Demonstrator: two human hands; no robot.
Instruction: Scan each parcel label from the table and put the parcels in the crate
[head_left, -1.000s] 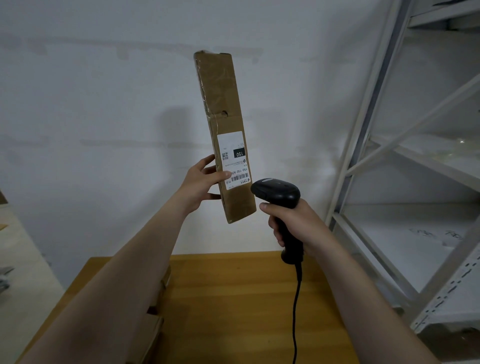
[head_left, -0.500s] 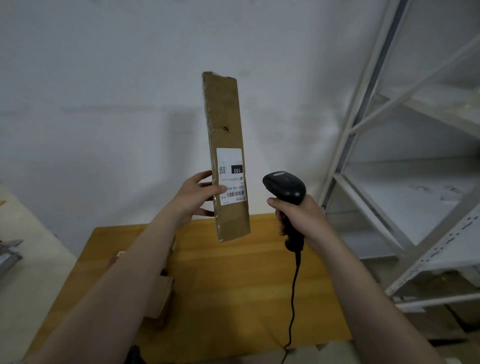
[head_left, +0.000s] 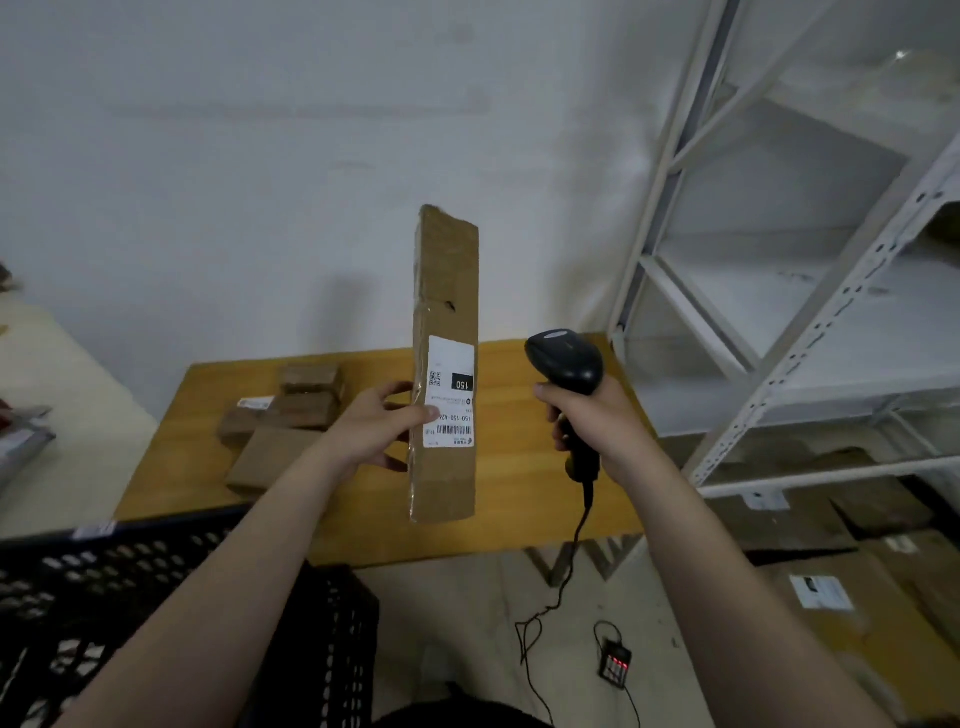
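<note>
- A black perforated crate (head_left: 343, 634) stood nearest, at the lower left, just in front of the worktop's near edge. The left forearm crossed over it, and its inside was too dim to tell what it held.
- On the floor to the right lay one small black device (head_left: 614, 665) with red lights, beside the scanner's cable (head_left: 569, 566).
- The left grip (head_left: 374, 431) grasped one long brown parcel (head_left: 449, 270) by its left edge, thumb on the front, and held it upright in the air above the worktop (head_left: 519, 467).
- The parcel's single white label (head_left: 452, 364) faced the camera, and the thumb tip covered part of it.
- The right grip (head_left: 597, 421) was clenched round the handle of one black scanner (head_left: 566, 358), just right of the parcel and not touching it.
- Four smaller parcels (head_left: 304, 410) lay clustered on the worktop's far left part, blurred; a white label showed on one of them.
- Cardboard boxes (head_left: 841, 613) sat on the floor under a white metal rack (head_left: 769, 374) on the right; their number was unclear.
</note>
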